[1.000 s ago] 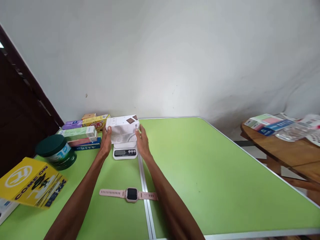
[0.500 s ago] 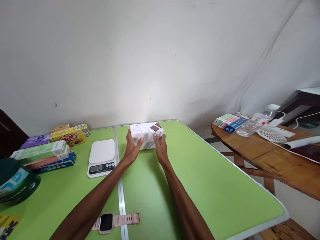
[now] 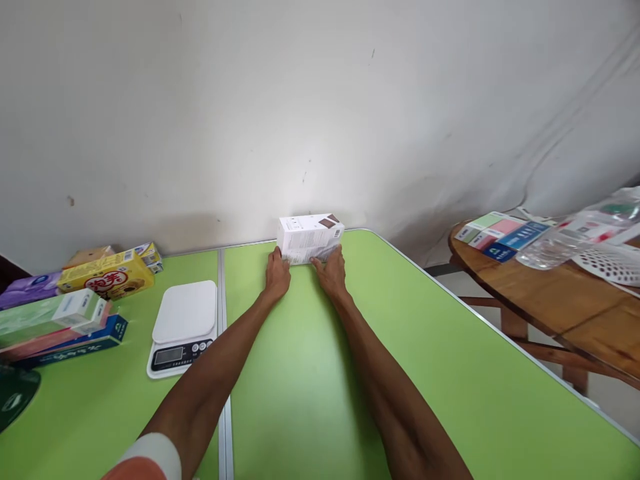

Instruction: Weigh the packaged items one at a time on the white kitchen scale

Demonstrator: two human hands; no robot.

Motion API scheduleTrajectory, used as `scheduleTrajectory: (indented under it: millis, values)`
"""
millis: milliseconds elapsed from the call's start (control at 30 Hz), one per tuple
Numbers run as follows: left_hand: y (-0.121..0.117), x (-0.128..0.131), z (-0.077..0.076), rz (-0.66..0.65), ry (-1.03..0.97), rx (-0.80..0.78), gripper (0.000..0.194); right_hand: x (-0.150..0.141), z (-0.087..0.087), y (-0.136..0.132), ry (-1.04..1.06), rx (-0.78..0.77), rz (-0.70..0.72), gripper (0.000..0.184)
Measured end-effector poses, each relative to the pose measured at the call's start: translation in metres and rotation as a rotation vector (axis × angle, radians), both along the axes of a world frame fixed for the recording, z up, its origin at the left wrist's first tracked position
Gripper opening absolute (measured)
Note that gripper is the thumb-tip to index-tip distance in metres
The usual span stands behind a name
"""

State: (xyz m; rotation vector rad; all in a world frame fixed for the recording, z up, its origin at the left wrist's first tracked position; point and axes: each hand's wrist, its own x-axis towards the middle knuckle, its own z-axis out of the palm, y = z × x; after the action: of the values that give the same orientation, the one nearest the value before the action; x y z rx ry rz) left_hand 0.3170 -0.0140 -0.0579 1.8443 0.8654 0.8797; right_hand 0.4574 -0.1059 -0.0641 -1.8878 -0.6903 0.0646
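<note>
A white box [image 3: 310,237] with small brown pictures on top rests on the green table [image 3: 425,347] at its far edge, close to the wall. My left hand [image 3: 277,275] touches the box's near left corner, fingers together and pointing forward. My right hand [image 3: 331,272] presses against its near right side, fingers laid along the box. Both arms stretch far forward. A white kitchen scale [image 3: 183,327] with nothing on its plate stands to the left of my left arm.
Several flat cartons lie stacked at the left: a yellow one [image 3: 106,281], a green and pink one [image 3: 53,317], a blue one [image 3: 70,343]. A dark green lid [image 3: 15,400] shows at the left edge. A wooden round table [image 3: 555,293] at right carries packets and a plastic bottle [image 3: 575,237].
Both hands carried the white box off the scale, moved it right and forward, and set it down at the table's far edge. The pink watch has dropped out of view.
</note>
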Motion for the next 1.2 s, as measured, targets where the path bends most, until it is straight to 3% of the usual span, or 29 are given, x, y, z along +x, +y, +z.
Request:
scheduleTrajectory:
  millis: [267, 467, 567, 667, 900, 1100, 1200]
  values:
    - [0.027, 0.030, 0.001, 0.059, 0.028, 0.018, 0.058, 0.025, -0.014, 0.025, -0.046, -0.027, -0.035, 0.071]
    - [0.019, 0.027, 0.005, 0.062, 0.027, 0.001, 0.068, 0.016, -0.008, 0.025, -0.095, -0.151, -0.019, 0.084]
    - [0.009, 0.019, 0.007, 0.081, -0.027, -0.012, 0.082, 0.000, -0.003, 0.021, -0.102, -0.190, -0.042, 0.096]
    - [-0.005, 0.004, 0.011, 0.069, -0.008, -0.042, 0.088, -0.024, 0.000, 0.012, -0.125, -0.265, -0.061, 0.096]
    - [-0.054, -0.068, 0.024, -0.029, 0.193, -0.056, 0.083, -0.085, -0.007, -0.037, -0.355, -0.543, 0.104, 0.084]
    - [-0.107, -0.169, 0.057, -0.281, 0.380, -0.107, 0.073, -0.146, -0.004, -0.086, -0.438, -0.544, 0.240, 0.105]
    - [-0.119, -0.228, 0.074, -0.240, 0.255, -0.077, 0.072, -0.168, 0.014, -0.101, -0.330, -0.503, 0.349, 0.094]
